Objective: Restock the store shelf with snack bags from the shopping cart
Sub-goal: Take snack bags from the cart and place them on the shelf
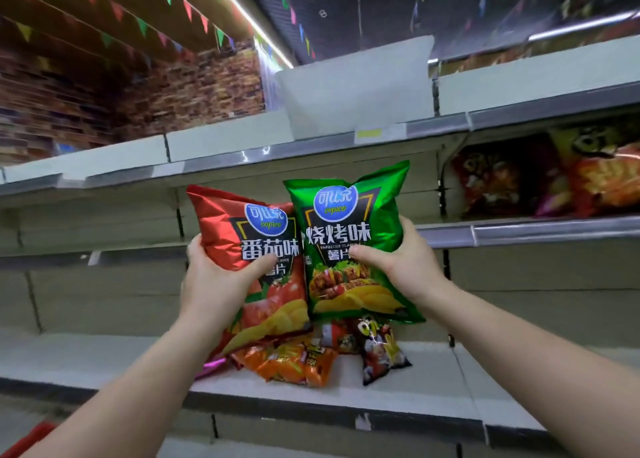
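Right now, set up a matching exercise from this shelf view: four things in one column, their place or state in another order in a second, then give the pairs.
Things
1. red chip bag
2. green chip bag
3. orange snack packs
4. yellow price tag

Place or state
A. lying on the lower shelf below the raised bags
B. gripped by the right hand
C. stuck on the front edge of the upper shelf
D. gripped by the left hand

Pairs: 1-D, 2-B, 3-A, 4-C
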{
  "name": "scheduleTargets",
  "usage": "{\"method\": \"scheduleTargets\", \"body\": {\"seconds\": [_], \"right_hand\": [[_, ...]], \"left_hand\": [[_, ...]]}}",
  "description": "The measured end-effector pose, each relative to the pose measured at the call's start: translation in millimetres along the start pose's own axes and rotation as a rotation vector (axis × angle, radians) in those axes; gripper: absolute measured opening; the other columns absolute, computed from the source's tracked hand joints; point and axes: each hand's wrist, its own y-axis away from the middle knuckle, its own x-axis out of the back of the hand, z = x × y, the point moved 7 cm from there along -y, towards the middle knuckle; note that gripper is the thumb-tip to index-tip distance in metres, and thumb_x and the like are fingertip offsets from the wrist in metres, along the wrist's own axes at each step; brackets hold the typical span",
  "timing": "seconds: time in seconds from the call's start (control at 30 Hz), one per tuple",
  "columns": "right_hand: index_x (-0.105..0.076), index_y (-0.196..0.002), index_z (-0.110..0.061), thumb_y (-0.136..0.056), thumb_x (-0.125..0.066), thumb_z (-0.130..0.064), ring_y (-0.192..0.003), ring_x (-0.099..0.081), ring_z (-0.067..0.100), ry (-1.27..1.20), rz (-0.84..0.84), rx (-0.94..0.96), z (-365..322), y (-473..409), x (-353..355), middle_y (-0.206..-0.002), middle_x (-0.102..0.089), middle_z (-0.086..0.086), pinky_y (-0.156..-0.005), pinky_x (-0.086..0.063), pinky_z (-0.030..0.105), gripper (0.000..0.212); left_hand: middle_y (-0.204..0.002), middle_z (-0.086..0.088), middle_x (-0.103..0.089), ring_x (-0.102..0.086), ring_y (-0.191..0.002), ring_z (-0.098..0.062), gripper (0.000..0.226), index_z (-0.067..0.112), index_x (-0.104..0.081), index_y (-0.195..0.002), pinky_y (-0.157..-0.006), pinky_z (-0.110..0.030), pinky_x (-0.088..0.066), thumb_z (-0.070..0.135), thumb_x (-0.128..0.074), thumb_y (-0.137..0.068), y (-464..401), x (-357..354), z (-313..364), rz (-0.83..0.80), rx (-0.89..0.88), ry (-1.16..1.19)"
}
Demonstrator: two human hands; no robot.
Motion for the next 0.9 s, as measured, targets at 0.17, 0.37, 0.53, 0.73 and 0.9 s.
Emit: {"method": "scheduleTargets", "body": {"seconds": [0.17, 0.37, 0.53, 0.73, 0.9], "right_hand": [[-0.05, -0.119, -0.025, -0.061, -0.084, -0.031, -0.103, -0.061, 0.015, 0.055, 0.119, -0.021, -10, 15, 54, -0.109, -0.065, -0.005, -0.097, -0.047, 0.041, 0.067], [-0.05, -0.124, -0.02, -0.064, -0.083, -0.028, -0.103, -0.059, 0.013, 0.134, 0.238, -0.036, -20, 34, 111, -0.108, -0.062, -0.007, -0.097, -0.046, 0.035, 0.069], [-0.051, -0.119, -0.023, -0.065, -0.083, -0.028, -0.102, -0.06, 0.014, 0.159, 0.306, -0.064, -16, 44, 157, -0.108, -0.064, -0.006, -0.096, -0.047, 0.038, 0.063], [-0.056, -0.113, -0.021, -0.063, -0.082, -0.036, -0.098, -0.063, 0.02, 0.149, 0.351, -0.109, -2, 33, 223, -0.106, -0.067, -0.002, -0.093, -0.049, 0.044, 0.058], [-0.059, -0.108, -0.019, -0.066, -0.081, -0.033, -0.097, -0.063, 0.025, 0.089, 0.401, -0.162, 22, 2, 280, -0.106, -0.067, 0.005, -0.093, -0.049, 0.045, 0.05]], "left_hand": [[-0.117, -0.001, -0.06, -0.058, -0.11, -0.025, 0.093, 0.022, -0.037, -0.134, -0.099, -0.045, -0.045, 0.04, -0.088, -0.058, 8, -41, 22, -0.14, -0.033, 0.081], [-0.109, 0.002, -0.061, -0.061, -0.103, -0.024, 0.094, 0.023, -0.038, -0.132, -0.096, -0.045, -0.047, 0.04, -0.09, -0.056, 27, -87, 42, -0.293, -0.019, 0.177], [-0.105, 0.005, -0.059, -0.06, -0.102, -0.023, 0.093, 0.023, -0.036, -0.134, -0.096, -0.044, -0.047, 0.039, -0.088, -0.059, 47, -125, 62, -0.377, -0.018, 0.229], [-0.109, 0.003, -0.061, -0.061, -0.103, -0.023, 0.103, 0.023, -0.035, -0.132, -0.096, -0.046, -0.048, 0.045, -0.091, -0.048, 67, -169, 96, -0.46, -0.028, 0.274], [-0.106, 0.006, -0.06, -0.06, -0.1, -0.019, 0.09, 0.021, -0.04, -0.132, -0.092, -0.036, -0.047, 0.037, -0.089, -0.058, 77, -199, 120, -0.426, -0.019, 0.239]]}}
